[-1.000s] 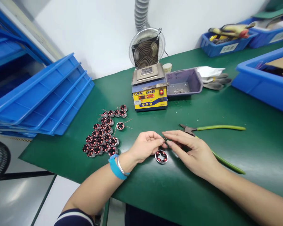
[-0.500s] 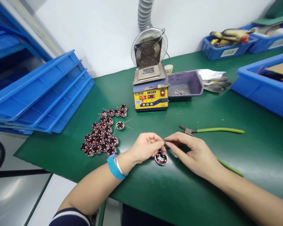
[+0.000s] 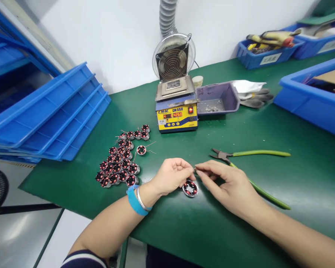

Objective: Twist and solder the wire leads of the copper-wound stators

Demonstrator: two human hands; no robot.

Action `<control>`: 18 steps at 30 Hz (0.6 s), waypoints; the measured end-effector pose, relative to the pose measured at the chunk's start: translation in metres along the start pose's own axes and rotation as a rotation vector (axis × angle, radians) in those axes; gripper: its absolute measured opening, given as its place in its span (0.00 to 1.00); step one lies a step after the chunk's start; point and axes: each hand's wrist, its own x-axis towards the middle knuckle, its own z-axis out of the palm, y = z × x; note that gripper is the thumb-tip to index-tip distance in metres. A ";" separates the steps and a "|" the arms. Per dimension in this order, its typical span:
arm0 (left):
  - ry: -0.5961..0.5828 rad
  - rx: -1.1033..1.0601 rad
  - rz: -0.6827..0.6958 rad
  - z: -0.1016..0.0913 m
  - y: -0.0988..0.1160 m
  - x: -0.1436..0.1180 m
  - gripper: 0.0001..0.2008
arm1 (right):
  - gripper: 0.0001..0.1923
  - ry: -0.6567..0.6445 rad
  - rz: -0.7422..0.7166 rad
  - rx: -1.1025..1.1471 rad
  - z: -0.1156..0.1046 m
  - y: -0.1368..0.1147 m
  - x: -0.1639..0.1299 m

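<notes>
A ring-shaped motor stator (image 3: pixel 190 188) with red-copper windings lies on the green table, just under the fingers of my left hand (image 3: pixel 175 174). That hand is closed in a pinch on the stator's thin wire leads, which are mostly hidden by the fingertips. From the other side, thumb and forefinger of my right hand (image 3: pixel 222 182) pinch the wire ends, nearly touching my left fingertips. Behind my right hand lie spread cutting pliers (image 3: pixel 226 155) with green handles. To the left, several similar stators (image 3: pixel 117 166) stand grouped, and one stator (image 3: pixel 141 150) with long leads lies a little apart.
A yellow-fronted solder pot (image 3: pixel 176 111) stands at the back, beside a purple tray (image 3: pixel 231 100) with metal scraps. Grey gloves (image 3: pixel 255 100) lie right of it. Blue crates (image 3: pixel 72 111) lean at left; a blue tool bin (image 3: pixel 251 57) and a large blue bin (image 3: pixel 304 98) stand at right.
My hands stay almost in place, with the fingertips still meeting at the wire. My right hand has shifted slightly, showing more of the pliers. The view has moved a little.
</notes>
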 end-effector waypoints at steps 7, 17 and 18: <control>0.008 0.026 0.006 0.001 0.001 0.000 0.12 | 0.10 -0.001 0.045 0.055 0.000 -0.005 0.002; -0.067 0.034 0.017 -0.002 -0.001 0.000 0.12 | 0.08 0.007 -0.235 -0.087 -0.003 0.002 -0.002; -0.077 0.037 0.016 -0.003 -0.002 0.000 0.12 | 0.08 0.020 -0.293 -0.148 -0.004 0.003 -0.002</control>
